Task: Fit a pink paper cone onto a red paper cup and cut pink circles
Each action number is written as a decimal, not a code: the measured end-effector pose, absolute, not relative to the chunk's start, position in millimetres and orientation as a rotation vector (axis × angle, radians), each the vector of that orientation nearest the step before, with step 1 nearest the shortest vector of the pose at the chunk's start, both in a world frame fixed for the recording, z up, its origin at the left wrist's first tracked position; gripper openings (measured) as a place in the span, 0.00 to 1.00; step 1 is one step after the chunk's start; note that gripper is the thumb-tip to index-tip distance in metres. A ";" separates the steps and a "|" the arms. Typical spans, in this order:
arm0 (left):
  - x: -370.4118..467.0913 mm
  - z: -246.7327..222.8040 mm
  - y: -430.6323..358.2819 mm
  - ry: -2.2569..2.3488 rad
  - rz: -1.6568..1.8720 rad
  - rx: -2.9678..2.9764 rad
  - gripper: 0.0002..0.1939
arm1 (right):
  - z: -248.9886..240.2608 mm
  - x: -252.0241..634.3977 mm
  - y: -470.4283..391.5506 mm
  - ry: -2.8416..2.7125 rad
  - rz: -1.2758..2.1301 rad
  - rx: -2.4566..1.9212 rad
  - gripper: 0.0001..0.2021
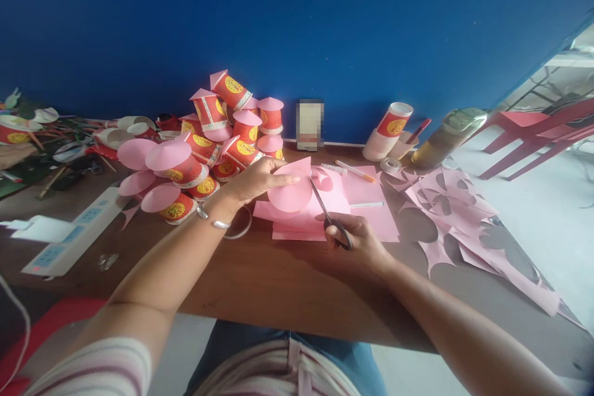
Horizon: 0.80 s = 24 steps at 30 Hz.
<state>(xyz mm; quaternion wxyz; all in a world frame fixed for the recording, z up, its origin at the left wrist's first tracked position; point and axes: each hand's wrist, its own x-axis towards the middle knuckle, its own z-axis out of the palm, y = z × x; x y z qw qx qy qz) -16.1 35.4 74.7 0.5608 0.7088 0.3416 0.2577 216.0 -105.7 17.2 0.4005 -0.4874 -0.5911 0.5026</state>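
My left hand (262, 180) pinches a piece of pink paper (290, 189) at its left side; the piece has a rounded lower edge and a pointed upper corner. My right hand (355, 238) is closed round the dark handles of a pair of scissors (328, 218). The blades point up and left and meet the paper's right edge, where a curled pink strip (323, 178) hangs beside them. Below both hands lie flat pink sheets (297, 232) on the wooden table (241, 288).
Red paper cups with pink cone tops (176, 158) are heaped at left, near a power strip (77, 232). Pink offcuts (439, 223) cover the right side. Behind them stand stacked cups (388, 130), a tape roll (388, 164) and a bottle (445, 136). Pens (355, 171) lie on the sheets.
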 end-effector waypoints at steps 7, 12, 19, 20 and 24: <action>-16.3 72.4 37.2 0.809 0.669 1.656 0.21 | 17.6 215.5 -105.3 -1.490 1.268 -1.230 0.20; -14.4 73.3 35.3 0.845 0.676 1.644 0.21 | 18.1 216.1 -106.7 -1.517 1.208 -1.236 0.16; -12.2 71.4 34.3 0.850 0.694 1.638 0.23 | 16.4 213.0 -106.9 -1.530 1.196 -1.265 0.11; -12.4 71.1 34.7 0.843 0.680 1.648 0.23 | 16.3 212.5 -106.7 -1.526 1.206 -1.267 0.12; -12.7 70.6 35.8 0.810 0.652 1.642 0.23 | 16.9 212.2 -106.2 -1.514 1.226 -1.256 0.11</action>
